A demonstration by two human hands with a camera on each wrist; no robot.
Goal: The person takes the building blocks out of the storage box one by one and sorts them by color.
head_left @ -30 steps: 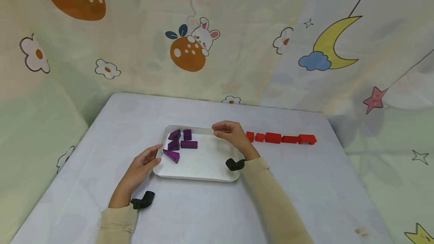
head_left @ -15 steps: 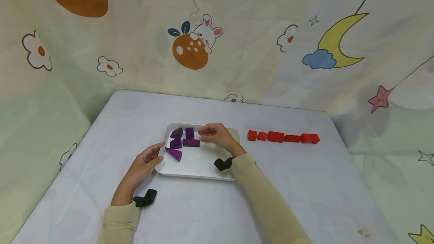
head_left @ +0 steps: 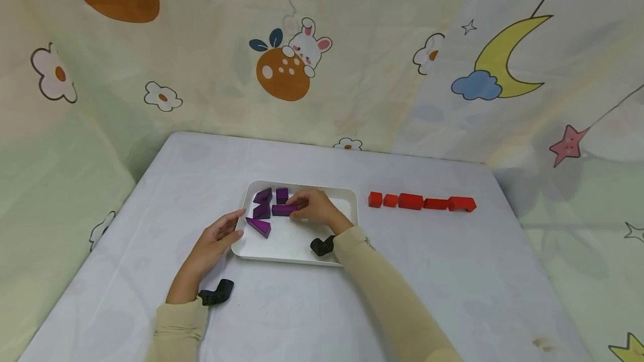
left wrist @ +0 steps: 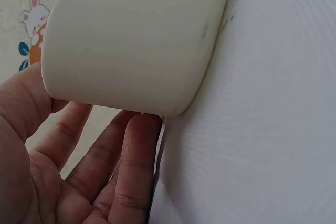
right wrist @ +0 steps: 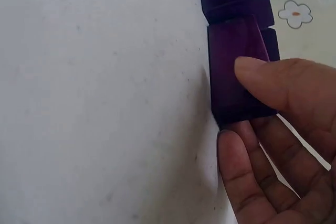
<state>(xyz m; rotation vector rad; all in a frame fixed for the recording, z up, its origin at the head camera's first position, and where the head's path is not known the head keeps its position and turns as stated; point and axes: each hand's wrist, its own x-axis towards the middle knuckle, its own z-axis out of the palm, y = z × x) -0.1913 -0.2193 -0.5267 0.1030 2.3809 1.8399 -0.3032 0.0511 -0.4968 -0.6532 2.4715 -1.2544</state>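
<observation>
Backdrop [head_left: 382,82] of pale printed cloth behind and at both sides, with a yellow crescent moon [head_left: 488,66] and a rabbit [head_left: 306,48] among its figures. Below it, white-covered table [head_left: 453,278], with two beige sleeves [head_left: 392,289] reaching in across it from the near side. Flat on that, a shallow white tray [head_left: 297,244], rounded at the corners. Just beyond its right end, on the table, a row of five red blocks [head_left: 411,201], set end to end with narrow gaps at the left (the rightmost notched underneath). At the tray's left end, left hand [head_left: 210,243] with fingers loosely extended, fingertips against the wall and thumb by the rim. Over the tray, right hand [head_left: 317,206], pinching one end between thumb and fingers of a long purple block [head_left: 283,210], lying in the tray's left half, long side running left to right. At each wrist, a black device [head_left: 217,293]. Left of the long block, two dark purple wedges [head_left: 262,204], one behind the other; nearer the front, a pointed purple wedge [head_left: 259,227], slanted. Smallest of the purple pieces, a cube [head_left: 282,195] just behind the long block.
</observation>
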